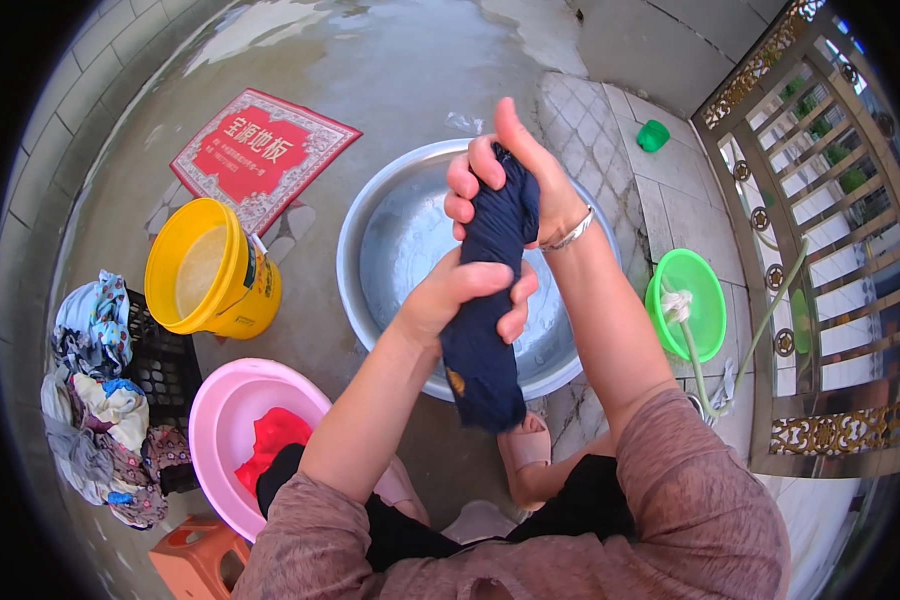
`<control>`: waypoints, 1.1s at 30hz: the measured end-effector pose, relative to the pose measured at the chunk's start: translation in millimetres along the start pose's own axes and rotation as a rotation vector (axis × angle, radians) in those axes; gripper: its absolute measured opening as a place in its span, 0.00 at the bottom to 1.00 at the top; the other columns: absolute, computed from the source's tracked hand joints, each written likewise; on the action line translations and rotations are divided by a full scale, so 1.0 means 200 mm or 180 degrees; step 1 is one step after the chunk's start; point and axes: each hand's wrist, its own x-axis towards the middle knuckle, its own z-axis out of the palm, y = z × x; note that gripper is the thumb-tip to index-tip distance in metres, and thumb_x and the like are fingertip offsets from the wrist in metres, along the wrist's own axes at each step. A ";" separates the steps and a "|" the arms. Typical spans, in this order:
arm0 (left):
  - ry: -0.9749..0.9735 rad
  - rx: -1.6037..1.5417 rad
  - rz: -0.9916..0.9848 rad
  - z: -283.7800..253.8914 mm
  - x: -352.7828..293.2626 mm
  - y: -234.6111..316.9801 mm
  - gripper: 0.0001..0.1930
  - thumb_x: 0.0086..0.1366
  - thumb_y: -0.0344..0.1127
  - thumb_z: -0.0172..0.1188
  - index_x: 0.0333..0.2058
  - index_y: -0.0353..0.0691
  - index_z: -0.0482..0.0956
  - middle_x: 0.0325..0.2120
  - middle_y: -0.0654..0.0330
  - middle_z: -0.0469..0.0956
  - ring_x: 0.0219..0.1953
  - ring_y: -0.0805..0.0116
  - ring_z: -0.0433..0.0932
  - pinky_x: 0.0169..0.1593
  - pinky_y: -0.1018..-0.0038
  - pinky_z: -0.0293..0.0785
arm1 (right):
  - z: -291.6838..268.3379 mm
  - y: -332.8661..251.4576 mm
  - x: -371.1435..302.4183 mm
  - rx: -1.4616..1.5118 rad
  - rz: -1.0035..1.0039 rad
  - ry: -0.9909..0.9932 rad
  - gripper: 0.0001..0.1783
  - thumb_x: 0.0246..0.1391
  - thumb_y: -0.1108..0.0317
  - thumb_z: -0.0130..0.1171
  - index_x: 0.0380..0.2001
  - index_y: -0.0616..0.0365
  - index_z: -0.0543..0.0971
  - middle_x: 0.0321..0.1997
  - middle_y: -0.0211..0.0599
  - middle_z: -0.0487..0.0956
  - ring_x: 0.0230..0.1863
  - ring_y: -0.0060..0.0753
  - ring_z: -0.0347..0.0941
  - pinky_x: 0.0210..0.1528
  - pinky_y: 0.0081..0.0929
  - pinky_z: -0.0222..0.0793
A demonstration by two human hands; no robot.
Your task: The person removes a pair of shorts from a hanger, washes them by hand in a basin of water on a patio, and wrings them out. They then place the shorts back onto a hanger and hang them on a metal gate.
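Observation:
Both of my hands are closed round a twisted dark navy cloth, held up over a wide metal basin. My right hand, with a silver bracelet at its wrist, grips the upper end, its thumb sticking up. Lower down, my left hand wraps round the middle of the cloth. Its loose lower end hangs toward the basin's near rim and shows a small yellowish patch. Water seems to lie in the basin, partly hidden by my hands and the cloth.
To the left are a yellow bucket, a pink basin with red cloth, a black crate beside heaped clothes, and an orange stool. A red mat lies beyond. Rightward are a green basin, a hose and a metal gate.

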 end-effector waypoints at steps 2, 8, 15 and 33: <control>0.0462 0.0599 -0.0122 0.01 0.02 0.01 0.18 0.50 0.36 0.54 0.38 0.34 0.63 0.21 0.58 0.67 0.16 0.71 0.68 0.22 0.75 0.66 | -0.01 -0.02 -0.02 -0.0683 0.0378 0.0396 0.31 0.53 0.42 0.33 0.09 0.54 0.61 0.20 0.36 0.65 0.23 0.34 0.66 0.25 0.35 0.70; 0.1710 0.1576 -0.0359 -0.10 0.09 -0.15 0.11 0.46 0.35 0.57 0.25 0.36 0.66 0.15 0.61 0.67 0.12 0.73 0.68 0.16 0.78 0.64 | -0.07 0.09 -0.04 -0.1832 0.0648 0.1647 0.21 0.45 0.59 0.54 0.07 0.55 0.62 0.14 0.36 0.68 0.14 0.28 0.67 0.17 0.22 0.62; 0.2052 0.1755 -0.0172 -0.33 0.11 -0.29 0.11 0.46 0.31 0.55 0.28 0.36 0.65 0.15 0.62 0.66 0.12 0.73 0.67 0.15 0.78 0.64 | -0.27 0.30 -0.02 -0.2481 0.0685 0.2117 0.19 0.45 0.61 0.51 0.08 0.63 0.68 0.12 0.37 0.69 0.12 0.29 0.68 0.16 0.25 0.64; 0.3373 0.1503 -0.0059 -0.50 0.10 -0.21 0.12 0.46 0.37 0.59 0.26 0.33 0.72 0.16 0.59 0.72 0.14 0.70 0.70 0.17 0.75 0.65 | -0.38 0.52 -0.02 -0.4624 0.0009 0.1994 0.30 0.49 0.49 0.45 0.53 0.49 0.56 0.51 0.55 0.60 0.46 0.54 0.63 0.50 0.37 0.59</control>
